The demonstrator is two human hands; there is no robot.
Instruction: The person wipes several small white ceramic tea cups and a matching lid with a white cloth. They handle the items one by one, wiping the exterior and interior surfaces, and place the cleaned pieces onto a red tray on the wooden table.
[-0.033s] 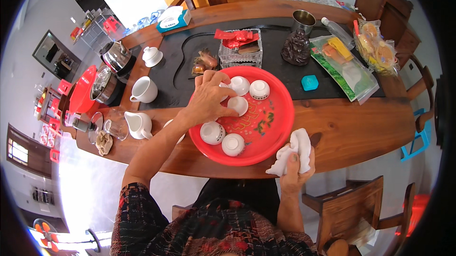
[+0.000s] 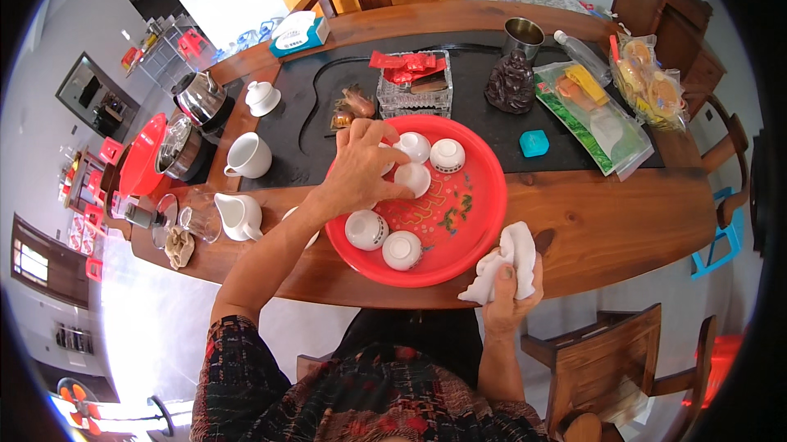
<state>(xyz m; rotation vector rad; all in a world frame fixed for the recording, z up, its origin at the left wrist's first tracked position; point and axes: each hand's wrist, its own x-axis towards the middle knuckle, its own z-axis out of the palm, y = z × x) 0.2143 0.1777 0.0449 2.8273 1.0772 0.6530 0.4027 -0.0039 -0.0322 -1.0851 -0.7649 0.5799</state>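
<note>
My left hand [image 2: 366, 165] reaches over a round red tray [image 2: 479, 241] and pinches a small white teacup [image 2: 415, 181] between thumb and fingers. Around it in the tray sit several more white cups, some with a dark patterned band: one cup [image 2: 448, 156] at the back right, another [image 2: 412, 147] just behind the held one, and a pair near the front left, including the cup [image 2: 402, 250]. My left hand partly covers another cup. To the right of the tray, just off the table's front edge, my right hand [image 2: 512, 290] is closed on a crumpled white cloth [image 2: 510, 255].
Left of the tray stand a white pitcher [image 2: 239, 216], a white mug [image 2: 248, 155], glassware and a kettle [image 2: 201, 98]. Behind it are a glass box [image 2: 416, 98] with red packets and a dark figurine [image 2: 514, 81]. Plastic bags [image 2: 594, 114] lie at right; a wooden chair [image 2: 607, 368] stands nearby.
The teacup in my left hand has shifted very slightly, a little to the right and away from me. My right hand and the cloth look the same.
</note>
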